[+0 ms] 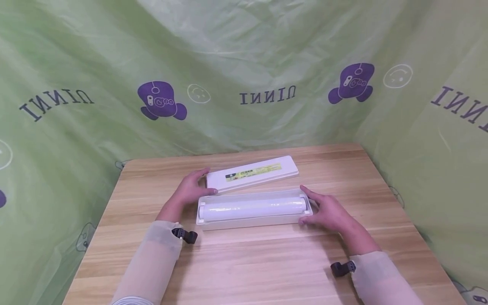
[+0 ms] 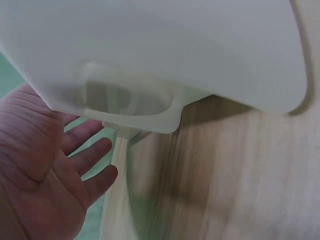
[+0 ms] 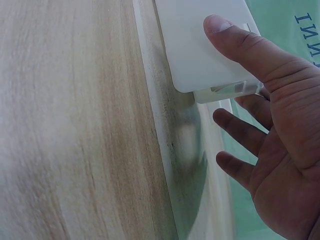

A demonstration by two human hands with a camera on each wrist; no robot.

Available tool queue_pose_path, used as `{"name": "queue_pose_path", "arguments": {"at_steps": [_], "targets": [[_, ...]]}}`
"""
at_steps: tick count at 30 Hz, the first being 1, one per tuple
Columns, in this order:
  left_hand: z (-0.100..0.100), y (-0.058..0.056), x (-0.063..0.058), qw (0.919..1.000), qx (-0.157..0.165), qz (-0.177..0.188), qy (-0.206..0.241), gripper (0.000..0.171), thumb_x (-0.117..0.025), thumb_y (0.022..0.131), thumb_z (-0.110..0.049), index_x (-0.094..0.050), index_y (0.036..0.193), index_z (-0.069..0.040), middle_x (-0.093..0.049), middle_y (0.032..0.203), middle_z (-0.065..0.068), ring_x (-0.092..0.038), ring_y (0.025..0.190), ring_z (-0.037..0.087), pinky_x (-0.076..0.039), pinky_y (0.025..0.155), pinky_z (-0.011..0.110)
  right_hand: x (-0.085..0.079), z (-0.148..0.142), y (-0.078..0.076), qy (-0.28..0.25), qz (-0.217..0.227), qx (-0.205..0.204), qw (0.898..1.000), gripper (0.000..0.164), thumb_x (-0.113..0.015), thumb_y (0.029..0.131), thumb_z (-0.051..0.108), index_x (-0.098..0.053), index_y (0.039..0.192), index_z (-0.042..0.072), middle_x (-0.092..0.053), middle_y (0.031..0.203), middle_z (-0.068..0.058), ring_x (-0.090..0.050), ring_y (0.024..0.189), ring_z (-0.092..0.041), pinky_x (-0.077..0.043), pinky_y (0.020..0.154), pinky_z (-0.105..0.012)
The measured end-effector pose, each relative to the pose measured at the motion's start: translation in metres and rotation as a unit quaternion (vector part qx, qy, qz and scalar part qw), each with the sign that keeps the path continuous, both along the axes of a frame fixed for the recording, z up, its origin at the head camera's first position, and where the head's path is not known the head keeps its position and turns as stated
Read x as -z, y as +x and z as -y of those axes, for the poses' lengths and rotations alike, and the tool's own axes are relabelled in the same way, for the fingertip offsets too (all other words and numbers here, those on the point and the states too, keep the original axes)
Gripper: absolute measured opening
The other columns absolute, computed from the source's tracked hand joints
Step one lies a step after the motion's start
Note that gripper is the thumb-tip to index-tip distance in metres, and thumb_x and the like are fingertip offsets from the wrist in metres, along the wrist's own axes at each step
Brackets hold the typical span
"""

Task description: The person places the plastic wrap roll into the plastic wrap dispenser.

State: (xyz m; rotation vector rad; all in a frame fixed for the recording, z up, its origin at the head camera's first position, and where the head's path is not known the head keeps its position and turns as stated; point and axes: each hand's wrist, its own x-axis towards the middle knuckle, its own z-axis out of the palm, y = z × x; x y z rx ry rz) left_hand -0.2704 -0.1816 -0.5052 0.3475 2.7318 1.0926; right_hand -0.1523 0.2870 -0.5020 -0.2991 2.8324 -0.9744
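Observation:
A long white plastic box [image 1: 248, 223] lies across the table, uncovered, with a glossy roll of cling film [image 1: 253, 207] inside. Just behind it, the white lid [image 1: 251, 184] is set at a slant, its yellow-green label facing up. My left hand [image 1: 190, 186] holds the lid's left end, thumb on the near edge and fingers on the far one. At the box's right end, my right hand [image 1: 329, 212] grips between thumb and fingers. The right wrist view shows that thumb [image 3: 235, 37] laid on white plastic, other fingers spread below.
The wooden table [image 1: 259, 267] reaches back to a green curtain [image 1: 228, 51] with purple prints. Small black cameras [image 1: 187, 235] sit at both sleeve cuffs. Bare tabletop shows in front of the box.

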Motion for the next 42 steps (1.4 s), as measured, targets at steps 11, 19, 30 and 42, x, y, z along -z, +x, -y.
{"name": "queue_pose_path", "arguments": {"at_steps": [11, 19, 30, 42], "targets": [[-0.008, -0.011, 0.001, 0.9997, 0.013, 0.017, 0.01, 0.107, -0.096, 0.071, -0.039, -0.042, 0.159, -0.011, -0.041, 0.162, 0.016, -0.033, 0.151, 0.04, -0.024, 0.125, 0.056, -0.001, 0.001, 0.0, 0.0, -0.001, 0.001, 1.0, 0.116, -0.095, 0.066, 0.05, -0.036, 0.162, 0.023, -0.052, 0.148, -0.028, -0.048, 0.066, -0.015, -0.049, 0.105, -0.054], [-0.011, -0.016, 0.004, 0.9996, 0.018, 0.021, -0.001, 0.111, -0.099, 0.065, -0.037, -0.044, 0.158, -0.013, -0.042, 0.161, 0.016, -0.034, 0.15, 0.04, -0.025, 0.124, 0.057, 0.0, 0.002, -0.001, 0.003, 0.005, 0.003, 1.0, 0.117, -0.096, 0.067, 0.049, -0.035, 0.163, 0.023, -0.051, 0.149, -0.028, -0.045, 0.063, -0.016, -0.048, 0.108, -0.055], [-0.016, -0.02, 0.008, 0.9987, 0.05, 0.007, -0.01, 0.107, -0.098, 0.07, -0.028, -0.041, 0.158, -0.003, -0.042, 0.16, 0.019, -0.036, 0.149, 0.042, -0.026, 0.124, 0.054, -0.002, 0.002, 0.0, 0.006, 0.007, 0.007, 1.0, 0.116, -0.096, 0.067, 0.049, -0.035, 0.163, 0.024, -0.051, 0.149, -0.028, -0.048, 0.068, -0.017, -0.048, 0.107, -0.054], [-0.015, -0.022, 0.01, 0.9974, 0.067, 0.003, -0.026, 0.104, -0.097, 0.071, -0.023, -0.042, 0.157, -0.003, -0.044, 0.159, 0.02, -0.038, 0.148, 0.041, -0.029, 0.123, 0.053, -0.003, 0.004, 0.001, 0.012, -0.001, 0.006, 1.0, 0.115, -0.095, 0.067, 0.05, -0.036, 0.162, 0.023, -0.052, 0.149, -0.027, -0.064, 0.102, -0.027, -0.048, 0.108, -0.055]]}}
